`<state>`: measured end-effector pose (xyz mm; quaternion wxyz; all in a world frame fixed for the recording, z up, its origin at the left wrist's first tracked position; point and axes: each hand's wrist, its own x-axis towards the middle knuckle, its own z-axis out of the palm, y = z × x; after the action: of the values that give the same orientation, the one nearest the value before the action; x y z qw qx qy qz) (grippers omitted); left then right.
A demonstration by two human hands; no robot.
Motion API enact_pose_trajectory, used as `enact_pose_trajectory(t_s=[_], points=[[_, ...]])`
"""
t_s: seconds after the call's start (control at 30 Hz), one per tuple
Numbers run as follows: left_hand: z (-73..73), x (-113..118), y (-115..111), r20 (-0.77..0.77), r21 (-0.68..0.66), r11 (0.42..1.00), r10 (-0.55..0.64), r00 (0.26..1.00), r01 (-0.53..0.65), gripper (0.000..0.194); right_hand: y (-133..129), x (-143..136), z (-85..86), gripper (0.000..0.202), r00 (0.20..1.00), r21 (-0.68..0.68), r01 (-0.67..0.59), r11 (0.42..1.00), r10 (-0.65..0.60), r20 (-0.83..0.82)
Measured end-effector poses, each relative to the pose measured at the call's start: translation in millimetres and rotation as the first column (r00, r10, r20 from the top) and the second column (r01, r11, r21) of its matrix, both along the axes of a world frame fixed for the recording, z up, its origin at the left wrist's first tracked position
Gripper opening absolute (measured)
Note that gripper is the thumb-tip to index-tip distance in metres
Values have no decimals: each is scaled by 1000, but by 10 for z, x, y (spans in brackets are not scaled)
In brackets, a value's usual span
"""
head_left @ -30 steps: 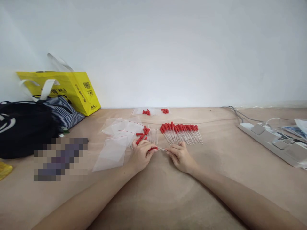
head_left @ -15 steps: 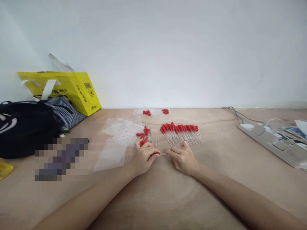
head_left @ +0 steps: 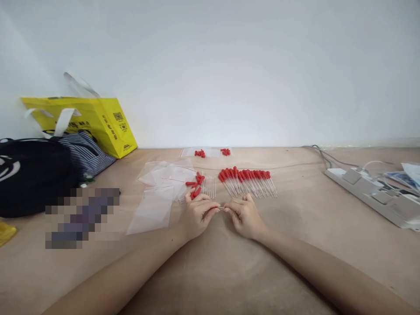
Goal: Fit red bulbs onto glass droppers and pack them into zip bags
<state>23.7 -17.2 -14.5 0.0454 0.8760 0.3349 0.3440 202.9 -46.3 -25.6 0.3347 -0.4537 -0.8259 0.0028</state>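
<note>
My left hand [head_left: 200,214] pinches a red rubber bulb, mostly hidden by the fingers. My right hand [head_left: 243,215] is closed on a thin clear dropper tube [head_left: 221,208], whose short bare stretch shows between both hands. Just beyond my left hand lie loose red rubber bulbs [head_left: 196,183], and beside them a row of bare clear tubes [head_left: 209,187]. Past my right hand, droppers with red bulbs [head_left: 248,179] lie side by side in a slanted row, bulbs away from me. Whether the held tube is inside the bulb is hidden.
Clear zip bags [head_left: 152,208] overlap left of the bulbs. A bag with more bulbs and tubes [head_left: 211,152] lies by the wall. A yellow bag [head_left: 111,127], striped pouch [head_left: 87,148] and black bag [head_left: 36,175] stand left; a white power strip [head_left: 367,197] with cables lies right.
My right hand has moved left, closer to my left hand, so less of the tube shows between them. The red bulb is now more covered by my left fingers.
</note>
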Motion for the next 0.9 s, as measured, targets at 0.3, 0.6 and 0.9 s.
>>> enact_pose_trajectory(t_s=[0.3,0.6,0.9], points=[[0,-138,120,-93,-53,999,-19,995,14,13,64,123,40,23,996,-19,-79,997,80,51],[-8,-92,60,-111,-78,996,-61,992,53,12,15,87,-25,22,995,95,-34,995,26,93],[9,-53,33,-87,-103,992,-82,993,73,13,17,30,-61,23,999,84,-29,996,26,37]])
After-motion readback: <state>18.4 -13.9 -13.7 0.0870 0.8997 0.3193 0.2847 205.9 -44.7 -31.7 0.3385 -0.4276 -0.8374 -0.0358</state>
